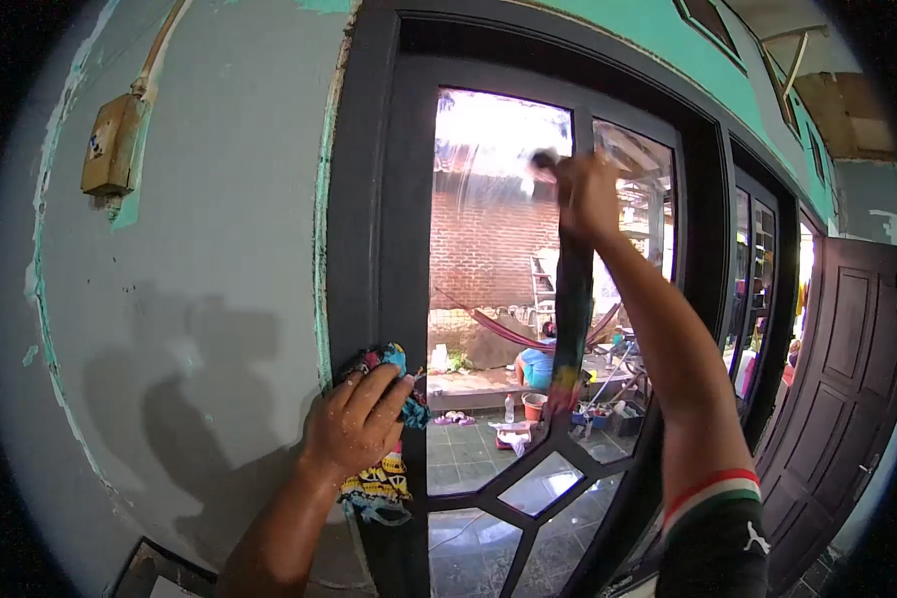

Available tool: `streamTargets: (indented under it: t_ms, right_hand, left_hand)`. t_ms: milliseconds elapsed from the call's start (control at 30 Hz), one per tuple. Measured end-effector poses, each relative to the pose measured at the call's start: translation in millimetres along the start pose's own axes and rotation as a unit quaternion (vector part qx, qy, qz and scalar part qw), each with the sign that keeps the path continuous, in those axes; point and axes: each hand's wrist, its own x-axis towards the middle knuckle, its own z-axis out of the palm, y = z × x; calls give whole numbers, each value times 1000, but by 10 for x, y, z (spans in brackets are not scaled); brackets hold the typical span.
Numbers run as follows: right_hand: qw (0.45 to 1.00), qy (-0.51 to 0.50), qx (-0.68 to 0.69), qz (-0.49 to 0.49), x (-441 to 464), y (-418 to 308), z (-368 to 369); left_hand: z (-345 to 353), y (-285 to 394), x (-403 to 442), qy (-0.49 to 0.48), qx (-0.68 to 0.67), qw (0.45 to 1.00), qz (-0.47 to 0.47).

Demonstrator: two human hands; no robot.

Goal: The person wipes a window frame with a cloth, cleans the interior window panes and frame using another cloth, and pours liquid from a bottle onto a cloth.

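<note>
Streaks (458, 179) are spread over the upper part of the tall glass pane (493, 234), which is set in the dark frame (359, 199) directly in front of the person. Below them, the brick wall (493, 254) outside is seen more plainly through the glass, so the work on this pane is judged to be partly done, with the smeared upper band left to be cleared. Whether the lower stretch has been treated at all cannot be told. Nor can the state of the narrower pane (658, 149) to the right be judged, since it is partly covered by the raised arm.

By the right hand (590, 199), lifted high beside the upright between the panes, a small dark object (542, 159) is held in what look like curled fingers; both are blurred, and whether the glass is touched cannot be made out. By the left hand (357, 419), a patterned cloth (377, 483) is gripped in a bunch, with the fingers bent over it. It is held low, against the left side of the frame, and its yellow lower end is left hanging beneath the palm.
</note>
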Motion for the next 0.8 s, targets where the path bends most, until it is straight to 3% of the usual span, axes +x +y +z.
streamTargets:
  t_ms: [33, 67, 133, 267, 300, 333, 400, 500, 533, 600, 667, 733, 800]
  right_hand:
    - [992, 3, -111, 64, 358, -51, -124]
    - [984, 101, -102, 105, 485, -14, 40]
    - [972, 59, -128, 187, 582, -316, 223]
    - [994, 68, 82, -4, 504, -1154, 482]
    - [998, 46, 13, -40, 574, -996, 446]
    - [1000, 9, 7, -26, 715, -888, 289]
    - [995, 41, -83, 40, 988, -590, 300]
    - [990, 73, -93, 75, 1106, -739, 625]
    - [993, 115, 2, 15, 1092, -940, 708]
    - [998, 45, -12, 47, 1013, -1142, 608]
    - [996, 48, -80, 15, 1055, -868, 531]
    - [983, 69, -115, 124, 1044, -648, 404]
    - [981, 64, -138, 117, 949, -526, 290]
  left_hand:
    - [-39, 6, 33, 5, 11, 1000, 7]
    - [-38, 0, 45, 6, 17, 1000, 6]
    - [-36, -11, 71, 7, 29, 1000, 6]
    - [-52, 8, 58, -11, 22, 1000, -3]
    - [-67, 2, 63, -18, 23, 1000, -2]
    - [-61, 0, 32, -18, 21, 1000, -3]
    - [16, 4, 11, -6, 21, 1000, -12]
    - [-48, -10, 53, -6, 29, 1000, -5]
    - [-38, 10, 57, -7, 23, 1000, -6]
    - [-13, -22, 60, -16, 17, 1000, -5]
    - [-21, -10, 37, -16, 12, 1000, -5]
    - [4, -10, 30, -18, 5, 1000, -10]
    - [0, -20, 26, -20, 13, 1000, -3]
